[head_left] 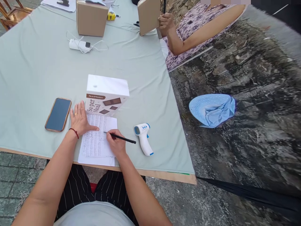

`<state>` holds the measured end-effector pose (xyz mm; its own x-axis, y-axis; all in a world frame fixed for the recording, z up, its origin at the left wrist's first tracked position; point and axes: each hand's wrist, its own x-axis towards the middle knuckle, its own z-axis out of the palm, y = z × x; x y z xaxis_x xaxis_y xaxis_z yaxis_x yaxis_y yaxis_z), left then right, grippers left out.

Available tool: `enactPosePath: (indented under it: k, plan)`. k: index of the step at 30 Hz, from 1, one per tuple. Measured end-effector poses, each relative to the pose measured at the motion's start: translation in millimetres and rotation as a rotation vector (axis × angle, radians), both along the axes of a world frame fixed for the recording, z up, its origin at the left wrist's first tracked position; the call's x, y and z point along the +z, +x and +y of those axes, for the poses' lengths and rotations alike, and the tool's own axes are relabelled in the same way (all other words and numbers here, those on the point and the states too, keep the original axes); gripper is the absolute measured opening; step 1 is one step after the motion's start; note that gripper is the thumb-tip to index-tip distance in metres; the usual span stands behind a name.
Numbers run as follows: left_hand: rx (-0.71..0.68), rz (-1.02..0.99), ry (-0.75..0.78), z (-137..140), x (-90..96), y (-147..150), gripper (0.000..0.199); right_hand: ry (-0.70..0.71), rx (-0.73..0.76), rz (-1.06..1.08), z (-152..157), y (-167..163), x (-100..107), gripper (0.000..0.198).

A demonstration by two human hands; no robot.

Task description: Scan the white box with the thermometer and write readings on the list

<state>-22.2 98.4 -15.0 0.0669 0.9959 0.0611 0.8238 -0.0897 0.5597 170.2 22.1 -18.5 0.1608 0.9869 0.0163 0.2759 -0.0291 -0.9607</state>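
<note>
My right hand is closed around a black pen, whose tip points at a written sheet of paper. The sheet is filled with rows of small handwriting and lies on further white paper. My left hand rests spread out, with its thumb across the sheet and its fingers by the left side of a white and brown box lettered "Su-per Meal". Left of that hand lies a phone with a dark screen. To the right of my writing hand is a white and blue infrared thermometer.
A cloth-covered table spreads before me. Further back are a cardboard box, a white device with a cable and a yellow tape measure. Another person's hand holds a brown board. A blue hat lies on the right.
</note>
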Motion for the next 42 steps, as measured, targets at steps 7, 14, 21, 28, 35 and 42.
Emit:
enactPosePath:
  k: [7,14,21,28,35,42]
  plan:
    - [0.003,0.036,-0.04,0,7.2,3,0.158,-0.012,-0.024,0.038,1,-1,4,0.016]
    - [-0.004,0.025,-0.009,0,5.7,2,0.154,-0.008,-0.041,0.054,1,-1,2,0.017]
    - [0.0,0.143,-0.112,-1,19.7,6,0.157,0.054,-0.022,0.031,2,-1,-1,0.013]
    - [0.007,0.175,-0.139,-2,26.2,8,0.155,0.075,-0.025,0.036,2,-1,-2,0.013]
    - [0.007,0.173,-0.138,-1,23.4,7,0.156,0.07,-0.03,0.042,1,0,-3,0.013]
    - [-0.002,0.149,-0.096,-1,18.5,5,0.156,0.079,-0.04,0.035,2,-1,-4,0.012]
